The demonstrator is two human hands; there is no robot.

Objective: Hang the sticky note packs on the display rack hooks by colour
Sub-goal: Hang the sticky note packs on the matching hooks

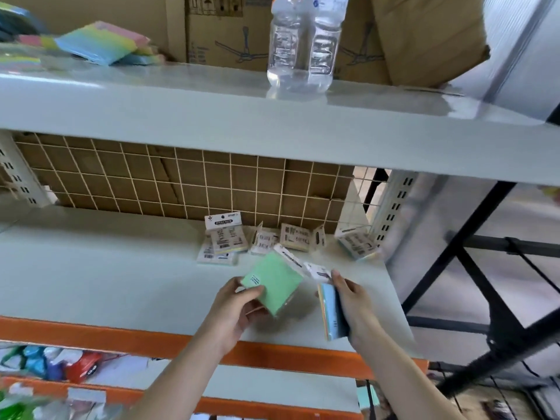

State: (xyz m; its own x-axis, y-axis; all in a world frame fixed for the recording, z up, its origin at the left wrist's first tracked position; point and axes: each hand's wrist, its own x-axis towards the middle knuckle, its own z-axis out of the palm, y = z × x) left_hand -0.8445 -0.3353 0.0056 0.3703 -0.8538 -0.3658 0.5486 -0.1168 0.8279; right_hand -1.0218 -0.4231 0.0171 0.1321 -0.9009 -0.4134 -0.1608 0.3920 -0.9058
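My left hand (235, 310) grips a green sticky note pack (274, 281) over the front of the grey middle shelf (91, 274). My right hand (356, 304) holds a blue sticky note pack (331, 312) on edge, its white header card pointing up. Several more packs (224, 241) lie face down at the back of the shelf, below the white wire grid panel (181, 183). No hooks show on the grid.
Two clear water bottles (303, 40) stand on the upper shelf, with loose pastel note pads (100, 43) at its left and cardboard boxes (227, 28) behind. An orange beam (91, 331) edges the shelf front. A black metal frame (500, 298) stands to the right.
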